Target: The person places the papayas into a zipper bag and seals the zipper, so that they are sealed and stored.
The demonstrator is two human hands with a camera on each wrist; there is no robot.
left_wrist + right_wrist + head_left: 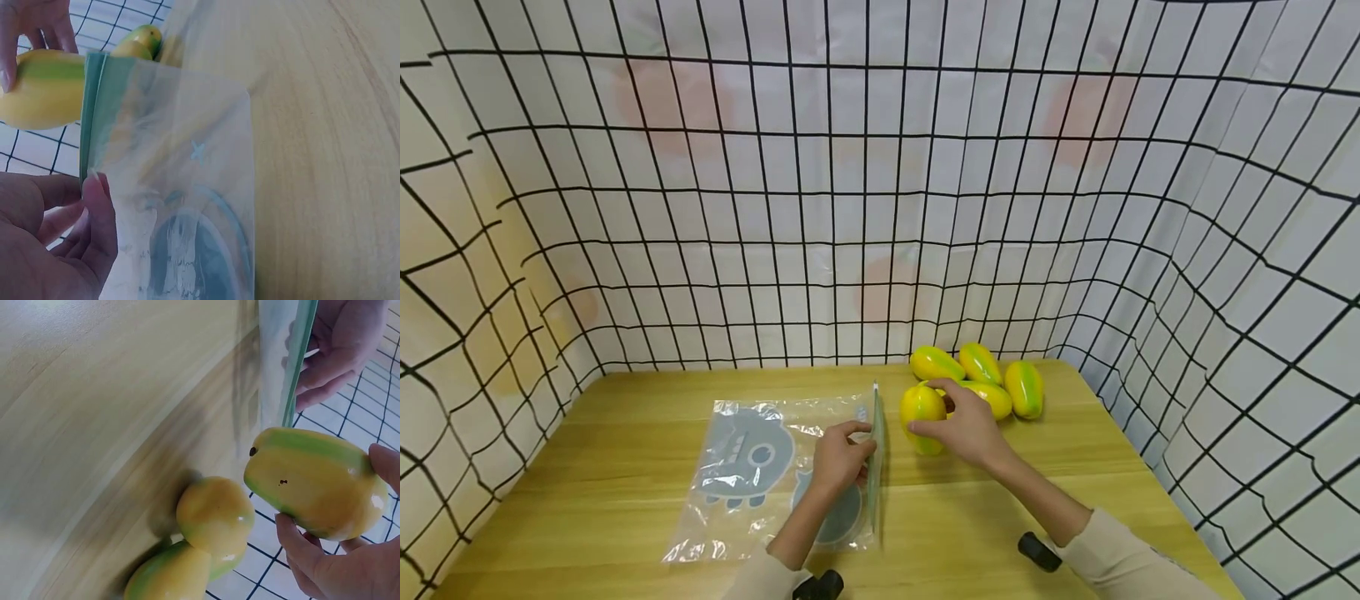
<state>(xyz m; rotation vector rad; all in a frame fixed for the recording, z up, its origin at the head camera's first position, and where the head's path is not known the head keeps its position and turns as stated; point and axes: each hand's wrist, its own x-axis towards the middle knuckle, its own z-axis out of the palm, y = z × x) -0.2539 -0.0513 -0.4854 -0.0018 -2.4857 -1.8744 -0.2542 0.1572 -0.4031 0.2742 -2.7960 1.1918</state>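
My right hand point(967, 423) grips a glossy yellow papaya point(315, 481) with green streaks, thumb on one side and fingers on the other. In the head view the papaya is just right of the mouth of a clear zip bag point(745, 525) printed with blue-grey cartoon creatures. At that mouth my left hand point(842, 458) pinches the green zip edge point(94, 119) between thumb and fingers, holding it raised from the table. Several more papayas point(1025, 389) lie together behind my right hand, one partly hidden by it.
The wooden table point(625, 450) is bordered at the back and sides by black wire grid point(865, 192) with white sheeting behind it. The papaya group is close to the back grid, right of centre. Dark wrist devices point(1040, 552) sit near both sleeves.
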